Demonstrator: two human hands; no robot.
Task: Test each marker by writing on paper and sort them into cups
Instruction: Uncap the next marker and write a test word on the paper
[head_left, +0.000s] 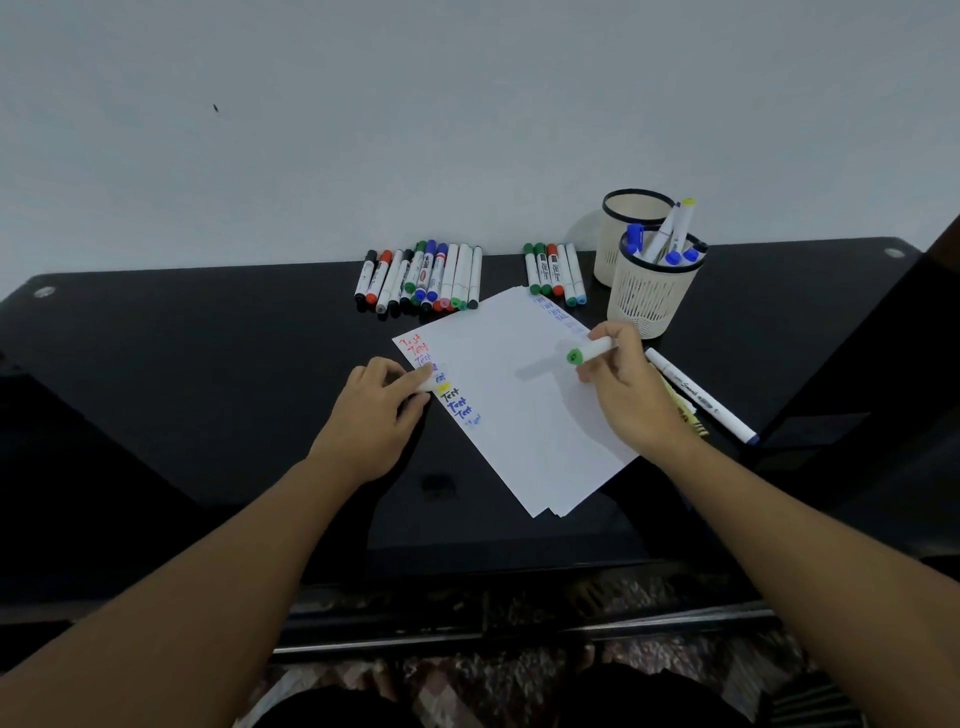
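A stack of white paper lies on the black table, with "Test" written down its left edge in several colours. My right hand grips a white marker with a green end above the paper's right side. My left hand pinches a small white piece with a yellow tip at the paper's left edge. Two cream mesh cups stand at the back right: the nearer cup holds several markers, and the farther cup shows nothing inside.
A large row of markers lies at the table's back, a smaller row to its right. A loose white marker lies right of the paper beside my right hand. The wall stands directly behind the table.
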